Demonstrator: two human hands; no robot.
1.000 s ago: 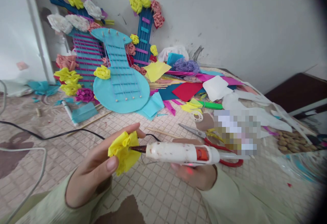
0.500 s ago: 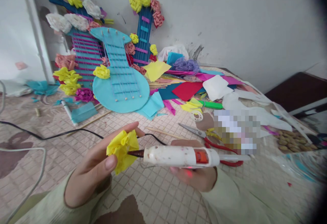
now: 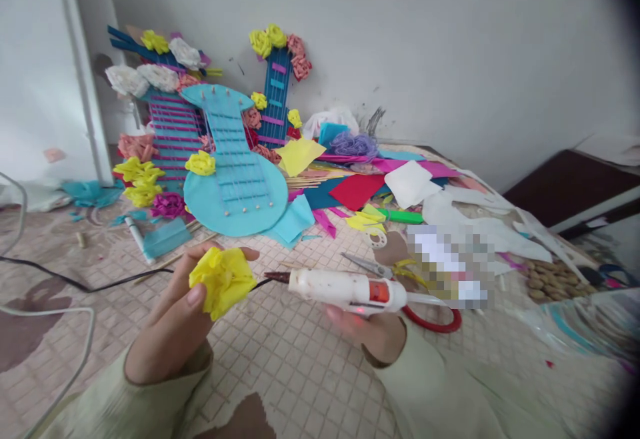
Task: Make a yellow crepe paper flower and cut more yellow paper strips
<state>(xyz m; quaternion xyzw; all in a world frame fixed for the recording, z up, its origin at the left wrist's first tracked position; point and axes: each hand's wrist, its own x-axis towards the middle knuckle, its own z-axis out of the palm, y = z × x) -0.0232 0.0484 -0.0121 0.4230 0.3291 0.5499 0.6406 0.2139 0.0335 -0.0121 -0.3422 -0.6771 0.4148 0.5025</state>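
A crumpled yellow paper flower [image 3: 224, 284] is pinched between the thumb and fingers of my left hand [image 3: 173, 319]. My right hand [image 3: 370, 332] grips a white hot glue gun [image 3: 335, 289] from below, with a red light glowing near its underside. The gun's dark nozzle points left and stands a little apart from the flower. Behind my hands leans a light blue guitar-shaped craft [image 3: 245, 185] with string lines and one yellow flower on its left edge. Red-handled scissors [image 3: 370, 265] lie beyond the glue gun, partly hidden by it.
Two more decorated string crafts, one dark blue [image 3: 275, 95], lean on the wall. Coloured paper such as a red sheet [image 3: 356, 191], purple yarn [image 3: 355, 145] and a green cutter [image 3: 401, 216] lie at the back. A black cord [image 3: 120, 284] crosses the left. Brown nuts [image 3: 557, 280] sit right.
The glue gun's nozzle has drawn away from the yellow flower, leaving a gap. My left hand has shifted slightly left with the flower, and the camera view has tilted up a little.
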